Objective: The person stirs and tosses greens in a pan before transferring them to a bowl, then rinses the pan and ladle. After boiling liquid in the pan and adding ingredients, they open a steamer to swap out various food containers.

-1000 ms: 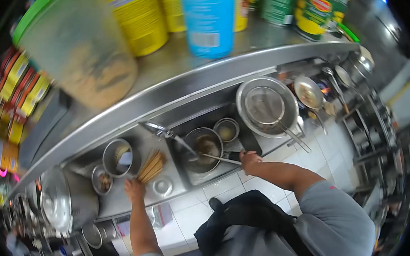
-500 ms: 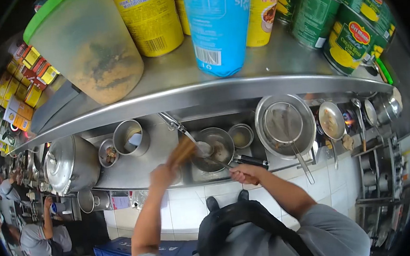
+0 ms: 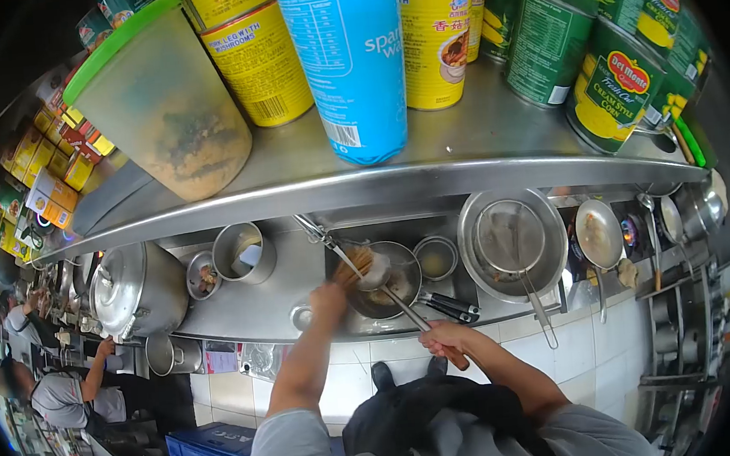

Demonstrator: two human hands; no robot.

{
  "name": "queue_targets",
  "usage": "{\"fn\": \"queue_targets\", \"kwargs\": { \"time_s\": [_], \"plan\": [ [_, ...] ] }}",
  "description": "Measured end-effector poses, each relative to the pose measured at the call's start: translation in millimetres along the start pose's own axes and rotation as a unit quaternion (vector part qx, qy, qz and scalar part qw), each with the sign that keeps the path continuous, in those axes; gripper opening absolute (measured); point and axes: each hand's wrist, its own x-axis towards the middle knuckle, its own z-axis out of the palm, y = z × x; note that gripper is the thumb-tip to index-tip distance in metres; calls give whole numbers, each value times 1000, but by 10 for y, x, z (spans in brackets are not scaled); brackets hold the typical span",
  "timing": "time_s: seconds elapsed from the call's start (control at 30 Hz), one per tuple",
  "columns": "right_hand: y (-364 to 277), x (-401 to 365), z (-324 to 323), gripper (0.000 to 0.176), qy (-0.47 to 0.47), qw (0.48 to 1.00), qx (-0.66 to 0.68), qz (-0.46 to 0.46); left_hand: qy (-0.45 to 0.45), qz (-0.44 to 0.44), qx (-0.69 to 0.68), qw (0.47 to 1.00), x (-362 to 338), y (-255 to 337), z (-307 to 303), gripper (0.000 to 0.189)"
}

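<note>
A bamboo brush point(image 3: 354, 266) is gripped in my left hand point(image 3: 329, 302), its bristle end against the ladle's bowl. My right hand point(image 3: 444, 339) is wrapped around the wooden-ended handle of a metal ladle point(image 3: 405, 307), which slants up and left over a round metal pan point(image 3: 418, 285). The pan sits in the sink point(image 3: 464, 287), with cloudy water and bits inside it. Over it reaches a faucet point(image 3: 317, 233). Black handles point(image 3: 450, 307) stick out to the pan's right, and a small metal pot point(image 3: 436, 258) stands beside it.
A steel shelf edge point(image 3: 378, 181) crosses above the sink, carrying cans, a blue bottle point(image 3: 349, 75) and a green-lidded tub point(image 3: 172, 114). A large basin point(image 3: 470, 258) holds a strainer point(image 3: 510, 235). Lit burners and pans stand right, a big pot point(image 3: 142, 288) left. Another person point(image 3: 70, 397) works far left.
My left hand has brought the brush right and down into the ladle's bowl over the pan. My right hand has shifted slightly down, and the view has tilted a little.
</note>
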Motion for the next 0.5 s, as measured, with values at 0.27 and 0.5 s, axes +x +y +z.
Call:
{"fn": "queue_targets", "kwargs": {
  "time_s": [0.27,0.5],
  "plan": [
    [476,-216,-204,35,354,675,-623,-176,70,-54,-40,995,-728,-552,-663,38],
    [407,-290,17,39,420,684,-571,-174,182,-49,-267,945,-585,-484,402,48]
  ]
}}
